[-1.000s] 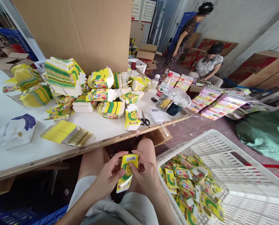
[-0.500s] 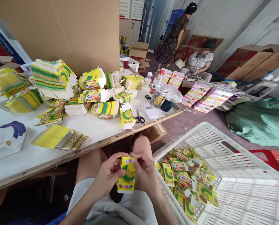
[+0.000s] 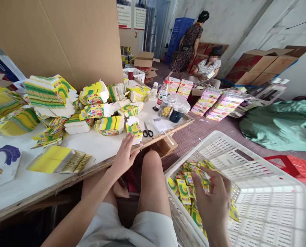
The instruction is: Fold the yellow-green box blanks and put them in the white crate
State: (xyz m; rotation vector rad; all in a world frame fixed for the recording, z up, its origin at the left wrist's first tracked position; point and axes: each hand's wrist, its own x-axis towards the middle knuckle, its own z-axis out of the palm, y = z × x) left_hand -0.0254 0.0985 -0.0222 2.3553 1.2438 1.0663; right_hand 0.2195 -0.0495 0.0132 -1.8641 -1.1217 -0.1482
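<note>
My left hand (image 3: pixel 125 153) reaches to the front edge of the white table, fingers stretched out and thumb apart. Its fingertips overlap the lower part of a small yellow carton (image 3: pixel 133 127) standing there with white flaps up; whether they touch it I cannot tell. My right hand (image 3: pixel 214 193) is over the white plastic basket (image 3: pixel 270 168), thumb and fingers apart, with no carton seen in its grip. Beneath it lies a heap of yellow-green cartons (image 3: pixel 184 190), partly hidden by the hand.
Stacks of flat yellow cartons (image 3: pixel 50 94) cover the table's back. Scissors (image 3: pixel 148 130), a jar (image 3: pixel 166 107), bottles and a dark cup (image 3: pixel 176 116) stand at the right end. A red plastic stool (image 3: pixel 294 168) is beyond the basket. Two people are in the background.
Both hands held one yellow carton over the lap; now they are apart. The right hand has moved right over the basket, the left forward to the carton on the table. The view has shifted slightly.
</note>
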